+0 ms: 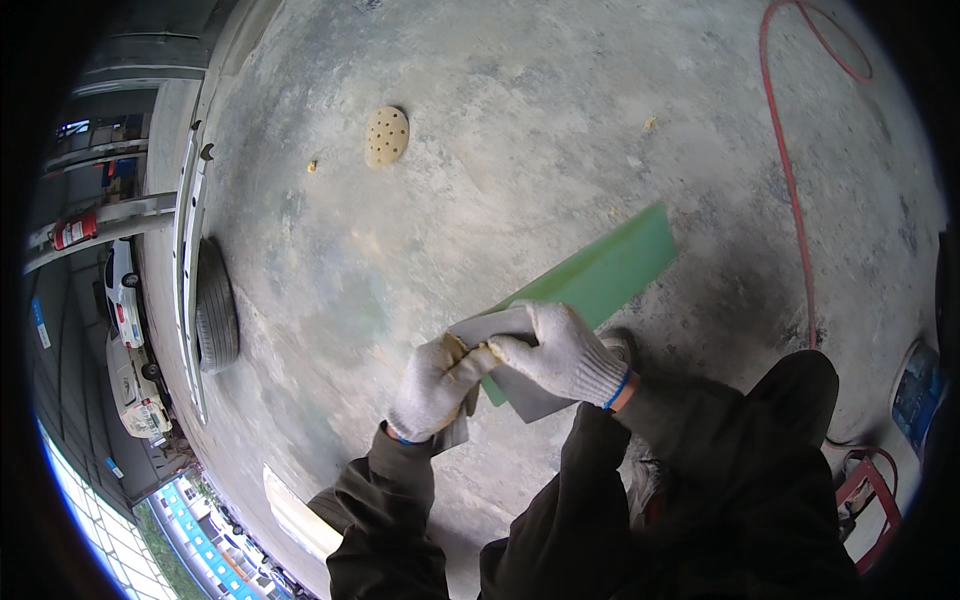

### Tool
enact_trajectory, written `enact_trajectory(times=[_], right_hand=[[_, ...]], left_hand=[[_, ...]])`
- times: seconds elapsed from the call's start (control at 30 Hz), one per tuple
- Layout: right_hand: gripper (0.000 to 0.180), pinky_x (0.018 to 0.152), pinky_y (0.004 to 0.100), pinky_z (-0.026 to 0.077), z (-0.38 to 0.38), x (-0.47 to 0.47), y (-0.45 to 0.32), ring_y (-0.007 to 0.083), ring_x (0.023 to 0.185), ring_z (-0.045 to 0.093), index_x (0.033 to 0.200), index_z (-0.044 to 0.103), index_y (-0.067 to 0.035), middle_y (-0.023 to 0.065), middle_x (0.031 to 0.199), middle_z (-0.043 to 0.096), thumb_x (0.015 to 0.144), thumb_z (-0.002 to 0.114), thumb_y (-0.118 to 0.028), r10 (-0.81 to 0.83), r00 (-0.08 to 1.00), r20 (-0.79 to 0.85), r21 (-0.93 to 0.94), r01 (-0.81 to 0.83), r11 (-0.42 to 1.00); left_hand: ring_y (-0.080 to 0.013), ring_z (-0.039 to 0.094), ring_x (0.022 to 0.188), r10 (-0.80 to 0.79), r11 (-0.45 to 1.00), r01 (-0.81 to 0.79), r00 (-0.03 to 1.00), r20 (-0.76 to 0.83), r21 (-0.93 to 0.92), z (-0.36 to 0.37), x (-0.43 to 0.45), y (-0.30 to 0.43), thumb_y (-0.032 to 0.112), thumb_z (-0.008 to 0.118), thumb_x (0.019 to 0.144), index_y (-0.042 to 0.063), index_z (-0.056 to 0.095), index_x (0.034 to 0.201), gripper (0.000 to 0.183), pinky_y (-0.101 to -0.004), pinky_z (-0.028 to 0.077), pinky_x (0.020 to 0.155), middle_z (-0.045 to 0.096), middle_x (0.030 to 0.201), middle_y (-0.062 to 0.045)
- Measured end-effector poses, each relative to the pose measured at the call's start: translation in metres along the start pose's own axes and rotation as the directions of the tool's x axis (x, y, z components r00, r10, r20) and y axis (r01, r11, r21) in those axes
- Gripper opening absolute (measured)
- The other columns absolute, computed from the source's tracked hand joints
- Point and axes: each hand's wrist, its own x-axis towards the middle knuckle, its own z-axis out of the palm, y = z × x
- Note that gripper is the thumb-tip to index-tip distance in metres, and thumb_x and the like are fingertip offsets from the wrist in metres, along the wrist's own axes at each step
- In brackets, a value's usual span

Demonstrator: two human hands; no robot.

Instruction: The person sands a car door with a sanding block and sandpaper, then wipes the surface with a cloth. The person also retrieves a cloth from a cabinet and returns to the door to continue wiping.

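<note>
Both hands wear white knit work gloves and meet in front of me, fingertips close together. My left hand (431, 386) grips the left part of a thin, dark grey sheet (531, 397), possibly sandpaper, which is bent between the hands. Thumb and fingers of my right hand (559, 352) pinch the same sheet farther right. Behind them a long green strip or panel (619, 262) slants up to the right, its near end partly hidden by the gloves and the grey sheet. What supports the green piece cannot be made out.
On the concrete floor (465, 195) lies a perforated tan sanding disc (387, 136). A red hose (787, 172) runs along the right, near a red metal frame (870, 502). At left are a tire (217, 307), an aluminium ladder (191, 247) and parked vehicles (135, 375).
</note>
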Motion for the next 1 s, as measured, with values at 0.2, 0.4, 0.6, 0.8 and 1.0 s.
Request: enact_trajectory(times=[0.2,0.4,0.6,0.8,1.0], right_hand=[[0.032,0.065,0.0272,0.055,-0.057,0.007,0.019,0.0170,0.080,0.069,0.108,0.066,0.007,0.0141,0.095,0.072,0.087,0.071,-0.016,0.521,0.853,0.026,0.501,-0.462,0.732],[0.038,0.063,0.0302,0.051,-0.063,0.029,-0.017,0.0160,0.070,0.066,0.092,0.069,0.008,0.0122,0.080,0.071,0.084,0.074,-0.029,0.370,0.916,0.154,-0.200,-0.338,0.920],[0.035,0.077,0.0326,0.055,-0.066,0.031,-0.033,0.0183,0.086,0.069,0.104,0.070,0.003,0.0128,0.093,0.073,0.085,0.071,-0.026,0.385,0.904,0.187,-0.082,-0.377,0.923],[0.028,0.074,0.0309,0.057,-0.094,0.015,0.040,0.0191,0.087,0.071,0.103,0.071,0.001,0.0144,0.101,0.074,0.086,0.071,-0.021,0.408,0.854,-0.324,-0.060,-0.449,0.892],[0.020,0.086,0.0301,0.058,-0.017,-0.007,-0.003,0.0163,0.096,0.071,0.108,0.072,-0.004,0.0103,0.116,0.072,0.094,0.059,-0.010,0.106,0.985,-0.136,0.076,-0.097,0.992]], left_hand=[[-0.0102,0.062,0.071,0.142,0.939,-0.085,0.979,-0.148,0.334,-0.004,0.003,0.001,0.009,0.061,0.097,-0.006,0.067,0.108,0.020,-0.0282,0.051,0.058,0.074,0.088,-0.013],[-0.0163,0.064,0.062,0.303,0.770,-0.164,0.945,-0.126,0.616,0.006,-0.005,0.013,0.014,0.061,0.096,-0.001,0.068,0.114,0.024,-0.0310,0.051,0.059,0.069,0.080,-0.019],[-0.0152,0.061,0.059,0.301,0.713,-0.156,0.949,-0.096,0.684,0.006,-0.007,0.013,0.016,0.062,0.097,0.000,0.067,0.116,0.026,-0.0297,0.051,0.058,0.066,0.073,-0.014],[-0.0072,0.057,0.059,0.161,0.986,-0.154,0.978,-0.132,0.057,0.013,-0.002,0.007,0.016,0.064,0.098,-0.005,0.062,0.121,0.031,-0.0228,0.047,0.053,0.068,0.086,-0.004],[-0.0035,0.049,0.048,0.003,0.999,-0.006,0.997,-0.077,-0.035,0.012,-0.006,0.015,0.027,0.069,0.096,-0.008,0.058,0.123,0.046,-0.0189,0.038,0.041,0.066,0.084,-0.005]])
